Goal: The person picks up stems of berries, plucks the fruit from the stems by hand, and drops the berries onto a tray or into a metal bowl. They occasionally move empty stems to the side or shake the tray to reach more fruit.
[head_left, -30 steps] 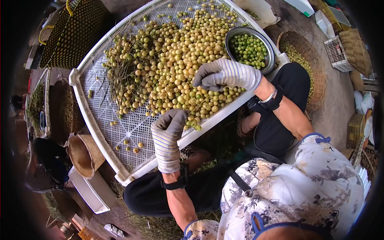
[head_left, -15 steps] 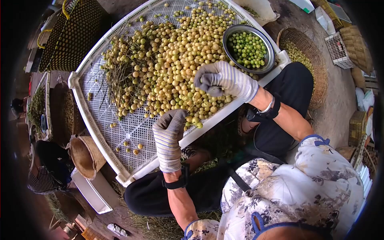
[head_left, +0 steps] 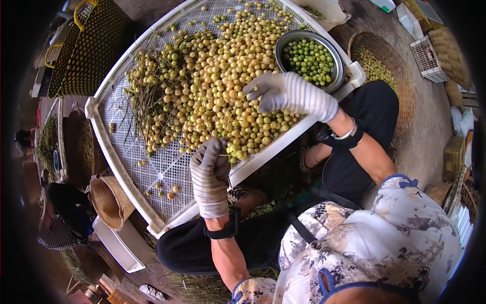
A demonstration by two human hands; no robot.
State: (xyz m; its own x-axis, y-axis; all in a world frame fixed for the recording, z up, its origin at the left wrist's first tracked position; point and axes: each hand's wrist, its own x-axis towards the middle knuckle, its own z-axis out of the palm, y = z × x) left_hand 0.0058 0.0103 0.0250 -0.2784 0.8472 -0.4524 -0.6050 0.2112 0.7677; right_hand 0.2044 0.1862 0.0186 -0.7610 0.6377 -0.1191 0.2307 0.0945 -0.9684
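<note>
My left hand (head_left: 209, 177), in a striped glove with grey fingers, is closed at the near edge of the fruit heap. It pinches a thin fruit stem (head_left: 224, 155), with yellow-green fruits (head_left: 238, 152) beside the fingertips. My right hand (head_left: 298, 96), gloved the same way, hovers over the right side of the heap, thumb and fingers apart. Round yellowish fruits (head_left: 228, 76) are piled on a white perforated tray (head_left: 124, 157). Fruit still on twigs (head_left: 147, 106) lies at the heap's left. Close to my right hand, a metal bowl (head_left: 278, 49) holds small green fruits (head_left: 310, 62).
A wicker basket (head_left: 405, 96) with more fruit stands at the right. To the left are a tan bucket (head_left: 109, 202), a white bin (head_left: 119, 245) and a black-and-yellow woven basket (head_left: 88, 55). A person in dark clothes (head_left: 68, 207) is at far left.
My right hand's curled fingers have spread apart, and the hand sits slightly further right. My left hand stays near the tray edge, its fingers shifted a little. The view has shifted slightly.
</note>
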